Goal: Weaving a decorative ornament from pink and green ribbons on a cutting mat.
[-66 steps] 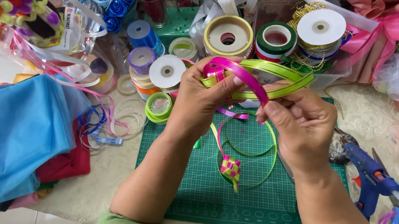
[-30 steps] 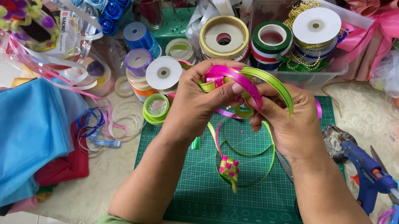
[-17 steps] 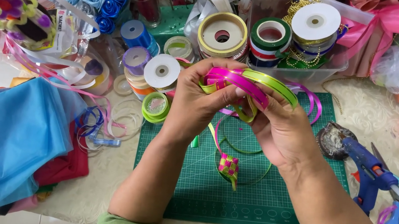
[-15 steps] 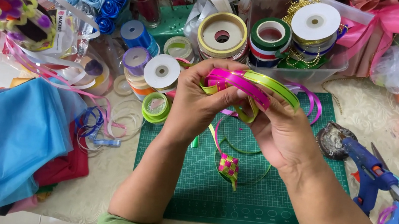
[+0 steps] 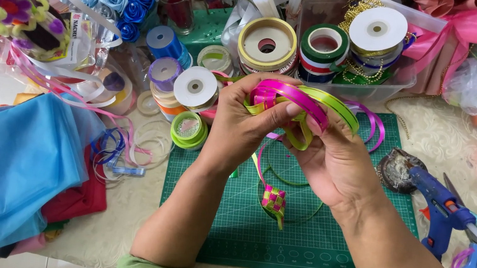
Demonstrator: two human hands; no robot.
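While both hands' fingers pinch ribbon loops [image 5: 304, 100], clutter rings the green cutting mat [image 5: 247, 237] — spools, fabric.

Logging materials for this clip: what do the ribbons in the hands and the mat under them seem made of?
Pink ribbon and green ribbon: likely glossy plastic or satin-like film, since they shine and hold stiff loops. Green mat: apparently matte rubbery vinyl, flat with a printed grid. Both the left hand and right hand grip the ribbons.

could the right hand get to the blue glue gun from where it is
Probably yes, once it lets go. The right hand is busy pinching the pink and green ribbons with the left hand. The blue glue gun lies just to its right beside the green cutting mat, nothing between.
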